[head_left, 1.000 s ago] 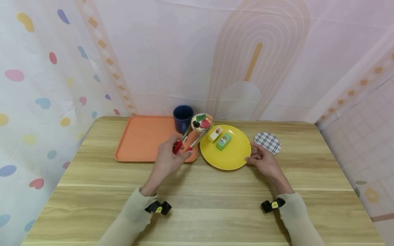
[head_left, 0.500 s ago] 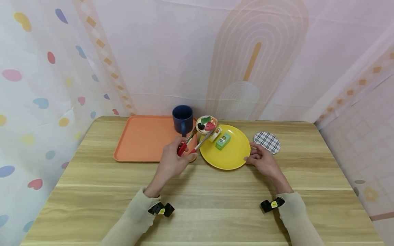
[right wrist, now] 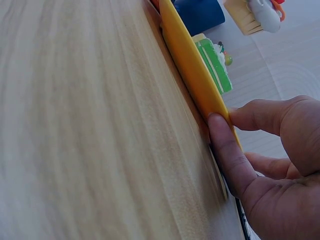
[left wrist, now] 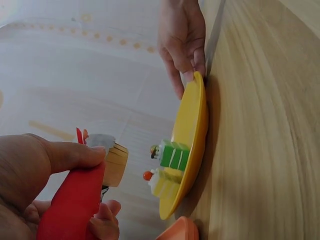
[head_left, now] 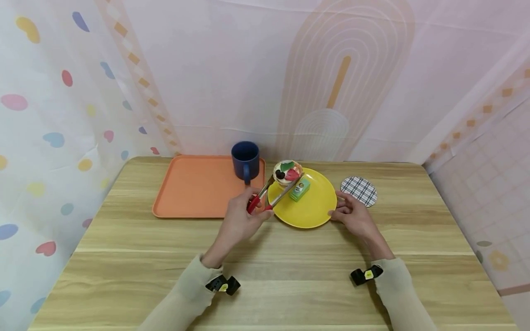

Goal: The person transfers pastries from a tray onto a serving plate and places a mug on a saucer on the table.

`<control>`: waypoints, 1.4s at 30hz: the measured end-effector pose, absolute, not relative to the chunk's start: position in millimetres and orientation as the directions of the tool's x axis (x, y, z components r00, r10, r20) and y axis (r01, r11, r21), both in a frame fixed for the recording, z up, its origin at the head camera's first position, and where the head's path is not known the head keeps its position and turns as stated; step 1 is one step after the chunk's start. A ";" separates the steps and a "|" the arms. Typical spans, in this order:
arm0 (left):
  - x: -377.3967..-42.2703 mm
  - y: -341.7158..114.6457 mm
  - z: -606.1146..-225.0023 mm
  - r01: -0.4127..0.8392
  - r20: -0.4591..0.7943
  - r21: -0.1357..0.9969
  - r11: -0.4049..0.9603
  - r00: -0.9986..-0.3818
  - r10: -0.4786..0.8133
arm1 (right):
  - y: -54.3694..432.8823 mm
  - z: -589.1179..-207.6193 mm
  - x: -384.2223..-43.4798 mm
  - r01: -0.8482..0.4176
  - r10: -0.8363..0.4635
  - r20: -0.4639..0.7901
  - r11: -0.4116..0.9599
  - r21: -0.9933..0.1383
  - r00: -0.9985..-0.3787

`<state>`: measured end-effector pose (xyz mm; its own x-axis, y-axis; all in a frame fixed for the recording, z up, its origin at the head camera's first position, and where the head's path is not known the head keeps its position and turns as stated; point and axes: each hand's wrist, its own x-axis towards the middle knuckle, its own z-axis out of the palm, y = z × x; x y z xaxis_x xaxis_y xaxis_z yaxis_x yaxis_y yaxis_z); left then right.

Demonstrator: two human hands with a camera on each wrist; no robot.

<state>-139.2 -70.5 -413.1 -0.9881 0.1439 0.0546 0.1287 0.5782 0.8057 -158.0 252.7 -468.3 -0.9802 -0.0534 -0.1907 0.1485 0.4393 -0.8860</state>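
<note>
My left hand [head_left: 240, 221] grips red-handled metal tongs [head_left: 253, 204], whose tips hold a toy fruit tart [head_left: 287, 172] topped with berries and a green leaf. The tart hangs in the air over the back left of a yellow plate [head_left: 312, 212]. On that plate sits a green cake slice [head_left: 300, 191]. Beside it stands a pale yellow cake slice [left wrist: 164, 185], plain in the left wrist view but hidden behind the tart in the head view. At the plate's right rim, my right hand [head_left: 355, 220] pinches the edge between thumb and fingers.
An orange tray [head_left: 194, 188] lies left of the plate, with a dark blue mug [head_left: 245, 161] at its back right corner. Right of the plate is a round checked coaster [head_left: 359, 191]. A patterned curtain [head_left: 232, 82] rises behind the wooden table [head_left: 290, 276].
My left hand has moved right, carrying the tart in the tongs from beside the mug to over the plate, covering the pale slice. My right hand stays at the rim.
</note>
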 end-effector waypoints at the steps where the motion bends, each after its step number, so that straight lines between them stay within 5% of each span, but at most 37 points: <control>1: -139.0 -69.2 -413.6 0.129 0.053 0.806 0.578 -0.988 0.146 | 252.7 -468.5 -158.1 0.149 -0.052 -0.191 0.439 -0.886 -0.980; 42: -126.5 -32.9 -426.1 0.146 -0.014 0.816 0.560 -0.962 0.272 | 254.2 -468.2 -158.3 0.151 -0.052 -0.194 0.448 -0.881 -0.980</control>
<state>-126.5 -32.9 -426.1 -0.9623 0.2716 -0.0143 0.1459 0.5600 0.8156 -158.3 254.2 -468.2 -0.9795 -0.0524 -0.1944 0.1509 0.4481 -0.8811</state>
